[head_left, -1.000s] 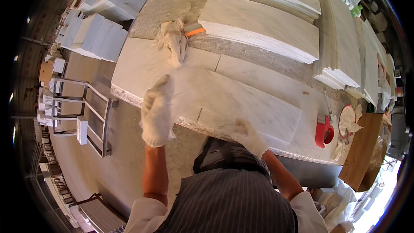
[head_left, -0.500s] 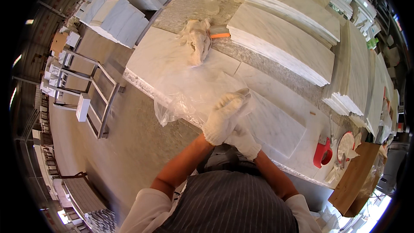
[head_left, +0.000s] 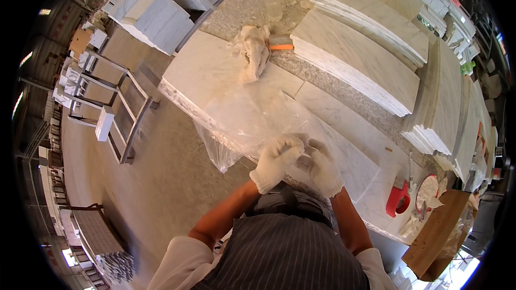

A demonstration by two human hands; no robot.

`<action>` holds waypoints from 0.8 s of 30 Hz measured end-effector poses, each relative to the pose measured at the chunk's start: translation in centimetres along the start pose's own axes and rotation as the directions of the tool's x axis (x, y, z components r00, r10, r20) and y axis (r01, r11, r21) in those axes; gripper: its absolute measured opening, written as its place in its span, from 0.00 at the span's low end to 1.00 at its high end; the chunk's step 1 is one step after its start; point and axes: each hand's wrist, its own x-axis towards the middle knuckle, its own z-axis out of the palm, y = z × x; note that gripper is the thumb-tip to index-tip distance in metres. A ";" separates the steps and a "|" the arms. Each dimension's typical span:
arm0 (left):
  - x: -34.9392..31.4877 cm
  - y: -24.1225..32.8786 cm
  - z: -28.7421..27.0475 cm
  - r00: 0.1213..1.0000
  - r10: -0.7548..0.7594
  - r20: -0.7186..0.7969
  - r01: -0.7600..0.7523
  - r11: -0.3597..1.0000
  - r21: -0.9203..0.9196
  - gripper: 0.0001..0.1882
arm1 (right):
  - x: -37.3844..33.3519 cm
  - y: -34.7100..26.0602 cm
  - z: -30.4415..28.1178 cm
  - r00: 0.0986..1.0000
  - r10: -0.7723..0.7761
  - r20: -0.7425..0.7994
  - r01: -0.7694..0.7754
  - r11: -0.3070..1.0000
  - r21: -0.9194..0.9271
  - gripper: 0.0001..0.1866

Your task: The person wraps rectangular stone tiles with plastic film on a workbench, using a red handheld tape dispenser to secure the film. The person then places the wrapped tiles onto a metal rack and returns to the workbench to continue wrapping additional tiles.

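A clear plastic bag lies crumpled on the white marble slab, and one corner hangs over the table's near edge. My left hand, in a white knit glove, is closed with its fingertips on the near end of the plastic. Beside it my right hand, gloved the same way, also has its fingers curled in on the plastic. A small gap parts the two hands, close to my apron. Exactly how the film lies between the fingers is hard to make out. Beyond the bag a bunched beige cloth rests on the slab.
Stacked marble slabs stand across the table, with a plastic bottle behind. To the right are a red tape dispenser, a round tub and a cardboard box. A metal frame cart stands on the left floor.
My hands were pressed together, one over the other; now they are side by side with fingers curled on the plastic. The bag's hanging corner droops lower.
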 end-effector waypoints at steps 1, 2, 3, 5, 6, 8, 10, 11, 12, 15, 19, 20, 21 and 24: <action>-0.5 -0.6 0.0 0.997 0.033 0.074 -0.043 0.990 0.135 0.03 | -0.5 -0.3 0.4 1.000 -0.002 0.020 0.002 0.999 -0.034 0.33; -0.9 -1.5 -0.2 0.987 0.056 0.151 -0.095 0.960 0.264 0.03 | -1.2 -0.3 0.7 0.999 -0.003 0.039 0.005 0.998 -0.068 0.37; -1.3 -2.1 -0.4 0.971 0.067 0.229 -0.154 0.910 0.384 0.03 | -1.6 0.1 0.5 0.998 0.014 0.066 -0.011 0.999 -0.044 0.39; -1.9 -1.8 -0.7 0.886 0.047 0.461 -0.384 0.630 0.675 0.02 | -2.2 1.4 -0.9 0.991 0.052 0.120 -0.059 0.996 0.060 0.42; -2.2 -2.1 -0.8 0.846 -0.013 0.534 -0.438 0.555 0.707 0.02 | -2.3 1.9 -1.5 0.985 0.074 0.154 -0.096 0.986 0.138 0.43; -3.3 -3.2 -1.0 0.805 -0.076 0.589 -0.475 0.513 0.715 0.04 | -2.1 1.9 -0.9 0.979 0.195 0.054 -0.193 0.981 -0.035 0.41; -4.3 -4.2 -1.2 0.797 -0.087 0.598 -0.496 0.470 0.730 0.03 | -1.6 2.6 -0.9 0.969 0.245 0.032 -0.232 0.947 -0.224 0.39; -4.4 -4.4 -1.2 0.789 -0.093 0.607 -0.512 0.447 0.734 0.03 | -1.0 3.5 -1.8 0.969 0.240 0.065 -0.207 0.923 -0.326 0.39; -4.4 -4.4 -1.1 0.790 -0.155 0.593 -0.491 0.419 0.764 0.04 | -0.3 4.3 -2.6 0.966 0.239 0.098 -0.177 0.888 -0.424 0.38; -4.4 -3.4 -0.7 0.826 -0.030 0.563 -0.530 0.296 0.794 0.15 | 1.8 6.1 -4.4 0.974 0.210 0.079 -0.163 0.906 -0.391 0.35; -5.0 -0.3 -2.5 0.739 0.592 0.322 -0.400 0.002 0.916 0.45 | 1.0 1.7 0.8 0.953 0.152 -0.263 -0.252 0.878 -0.407 0.34; -4.7 -0.6 -3.2 0.707 0.668 0.231 -0.268 -0.050 0.962 0.53 | 1.4 1.6 0.9 0.947 0.150 -0.283 -0.260 0.875 -0.407 0.34; -4.1 -1.0 -4.0 0.720 0.665 0.199 -0.202 -0.073 0.977 0.54 | 1.6 1.7 1.0 0.941 0.148 -0.304 -0.269 0.873 -0.408 0.35; -2.2 -2.7 -6.6 0.759 0.650 0.048 0.062 -0.144 0.988 0.65 | 2.6 3.3 0.7 0.965 0.085 -0.247 -0.188 0.881 -0.434 0.36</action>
